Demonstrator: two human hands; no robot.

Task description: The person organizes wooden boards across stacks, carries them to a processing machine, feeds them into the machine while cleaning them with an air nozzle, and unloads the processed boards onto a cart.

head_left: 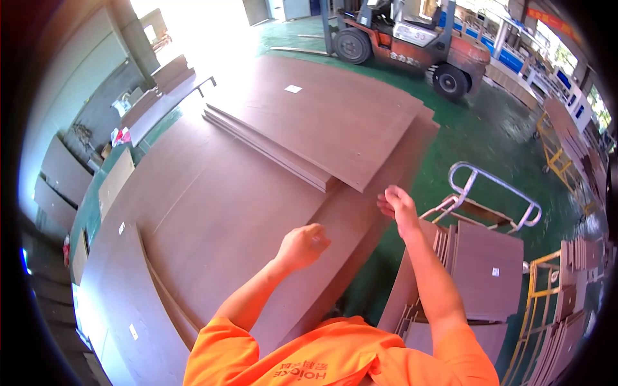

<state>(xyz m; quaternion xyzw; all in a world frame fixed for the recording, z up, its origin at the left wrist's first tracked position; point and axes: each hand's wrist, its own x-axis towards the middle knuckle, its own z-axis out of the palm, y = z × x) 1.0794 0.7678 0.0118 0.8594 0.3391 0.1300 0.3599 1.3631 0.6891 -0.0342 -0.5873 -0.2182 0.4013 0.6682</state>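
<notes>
Both my left grip (302, 246), half-curled above the big stack (219, 206), and my right grip (396, 206), loosely parted past its edge, look empty. Atop that stack, the top panel (315, 122) overhangs boards (273, 154) beneath; an uneven push could slide it askew.

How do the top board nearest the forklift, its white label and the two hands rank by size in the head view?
1. Top board
2. Left hand and right hand: too alike to rank
3. White label
</notes>
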